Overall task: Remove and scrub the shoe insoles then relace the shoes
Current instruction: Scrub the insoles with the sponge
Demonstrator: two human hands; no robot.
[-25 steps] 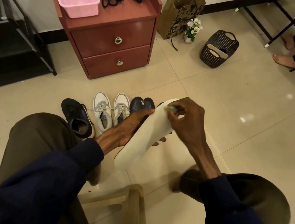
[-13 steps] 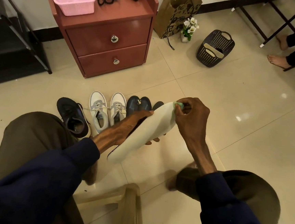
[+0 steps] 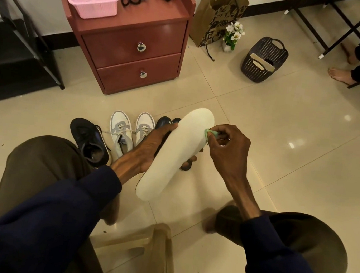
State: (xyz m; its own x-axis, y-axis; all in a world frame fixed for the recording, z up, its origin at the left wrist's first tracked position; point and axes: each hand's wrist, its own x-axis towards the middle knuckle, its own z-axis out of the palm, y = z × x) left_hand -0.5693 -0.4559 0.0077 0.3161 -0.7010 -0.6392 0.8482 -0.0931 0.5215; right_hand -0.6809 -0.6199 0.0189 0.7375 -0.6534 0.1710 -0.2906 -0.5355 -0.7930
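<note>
A seated person's left hand [image 3: 152, 147] gripped a cream foam insole [image 3: 177, 151] above the tiled floor [image 3: 282, 145], while the right hand [image 3: 228, 149] pinched a small green scrubber [image 3: 210, 133] against its toe edge.

The left hand [image 3: 152, 147] holds a cream insole [image 3: 173, 155] while the right hand [image 3: 228, 149] pinches a green scrubber [image 3: 210, 133] against its edge.

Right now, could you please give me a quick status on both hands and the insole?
Left hand holds the insole. Right hand pinches a green scrubber against its far end. Nothing blocking; shoes on the floor beyond.
</note>
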